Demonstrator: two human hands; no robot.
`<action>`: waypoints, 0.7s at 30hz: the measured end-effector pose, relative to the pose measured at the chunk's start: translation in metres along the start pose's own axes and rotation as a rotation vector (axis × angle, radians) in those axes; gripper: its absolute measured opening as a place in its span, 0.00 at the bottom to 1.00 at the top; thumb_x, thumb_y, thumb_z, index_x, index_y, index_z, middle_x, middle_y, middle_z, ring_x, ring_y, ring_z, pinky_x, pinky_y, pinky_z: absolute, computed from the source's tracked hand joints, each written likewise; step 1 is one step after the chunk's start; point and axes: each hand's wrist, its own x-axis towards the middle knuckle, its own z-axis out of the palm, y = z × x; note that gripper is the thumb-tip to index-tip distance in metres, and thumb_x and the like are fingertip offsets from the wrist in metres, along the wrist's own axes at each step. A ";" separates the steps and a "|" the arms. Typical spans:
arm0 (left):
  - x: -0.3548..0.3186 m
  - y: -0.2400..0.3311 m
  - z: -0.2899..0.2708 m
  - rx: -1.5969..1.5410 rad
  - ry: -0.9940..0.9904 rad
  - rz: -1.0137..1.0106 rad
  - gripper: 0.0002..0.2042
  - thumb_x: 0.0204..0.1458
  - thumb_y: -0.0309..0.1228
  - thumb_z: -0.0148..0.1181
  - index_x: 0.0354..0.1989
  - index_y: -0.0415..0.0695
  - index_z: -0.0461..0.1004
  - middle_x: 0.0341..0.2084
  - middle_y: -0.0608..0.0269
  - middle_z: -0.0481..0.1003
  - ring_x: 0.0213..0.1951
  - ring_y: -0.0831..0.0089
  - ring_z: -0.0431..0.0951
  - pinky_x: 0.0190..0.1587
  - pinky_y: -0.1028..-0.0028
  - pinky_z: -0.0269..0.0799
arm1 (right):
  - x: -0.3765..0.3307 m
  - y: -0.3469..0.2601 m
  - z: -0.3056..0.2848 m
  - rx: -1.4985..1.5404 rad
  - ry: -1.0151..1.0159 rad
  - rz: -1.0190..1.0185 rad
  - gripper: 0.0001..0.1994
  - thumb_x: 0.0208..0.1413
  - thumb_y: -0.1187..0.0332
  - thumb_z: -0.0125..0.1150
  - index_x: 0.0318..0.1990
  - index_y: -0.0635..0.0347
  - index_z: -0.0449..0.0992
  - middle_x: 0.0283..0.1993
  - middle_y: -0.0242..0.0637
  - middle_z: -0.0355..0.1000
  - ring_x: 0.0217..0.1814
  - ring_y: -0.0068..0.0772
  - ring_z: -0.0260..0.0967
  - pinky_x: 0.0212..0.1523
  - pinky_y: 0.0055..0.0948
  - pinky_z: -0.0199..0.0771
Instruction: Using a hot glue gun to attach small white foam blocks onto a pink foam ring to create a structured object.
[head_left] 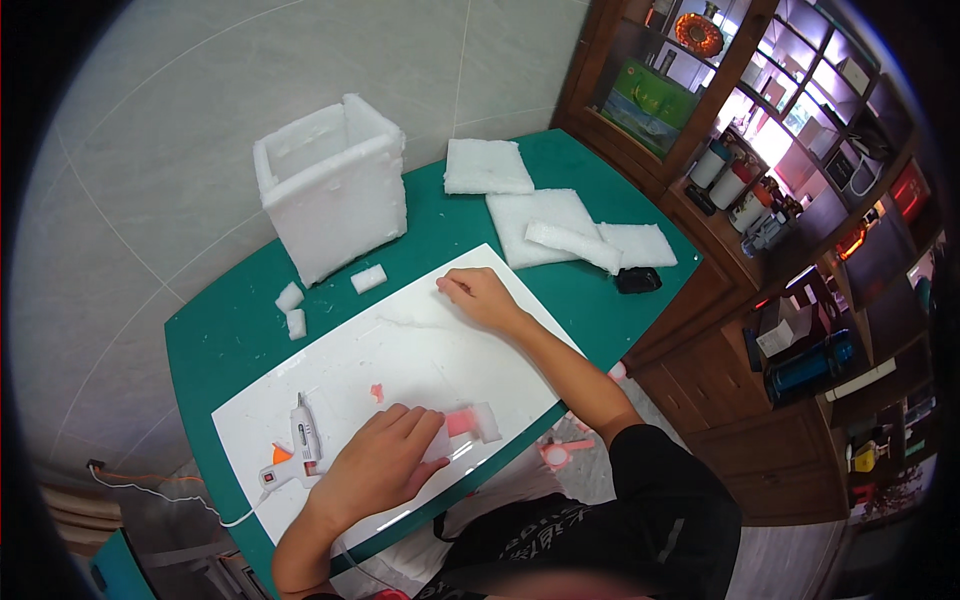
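left hand (385, 462): fingers together, pressing flat on a small foam block (478, 420), near edge of one white board (400, 350).
right hand (478, 296): fingers curled, resting on the board's far side.
glue gun (298, 445): one, left of the left hand.
foam box (333, 188): one, far left on the green bench (225, 330).
foam scraps (291, 308): three small, beside the box.
foam slabs (540, 222): four, far right.

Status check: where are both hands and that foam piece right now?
Left hand flat on small white foam piece with pink patch. Right hand resting on white board, empty. Glue gun beside left hand, untouched.
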 end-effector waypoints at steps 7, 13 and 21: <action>0.000 0.000 0.001 0.012 0.041 0.031 0.22 0.53 0.35 0.68 0.52 0.37 0.70 0.42 0.48 0.75 0.45 0.49 0.74 0.49 0.60 0.71 | -0.002 -0.003 0.003 -0.029 -0.020 0.025 0.14 0.62 0.62 0.59 0.33 0.66 0.79 0.24 0.50 0.72 0.23 0.45 0.66 0.29 0.39 0.65; 0.000 0.001 0.001 0.007 0.031 0.026 0.21 0.53 0.35 0.68 0.51 0.37 0.70 0.42 0.47 0.74 0.44 0.49 0.74 0.49 0.60 0.71 | -0.003 -0.005 0.003 -0.037 -0.052 0.034 0.14 0.62 0.62 0.59 0.34 0.66 0.79 0.25 0.51 0.72 0.25 0.46 0.68 0.30 0.39 0.66; 0.000 0.001 0.001 0.016 0.010 0.022 0.21 0.53 0.34 0.68 0.51 0.37 0.70 0.42 0.47 0.74 0.45 0.49 0.74 0.49 0.60 0.71 | -0.003 -0.002 0.006 -0.040 -0.060 0.013 0.14 0.62 0.62 0.58 0.34 0.66 0.80 0.27 0.51 0.74 0.27 0.49 0.70 0.32 0.41 0.68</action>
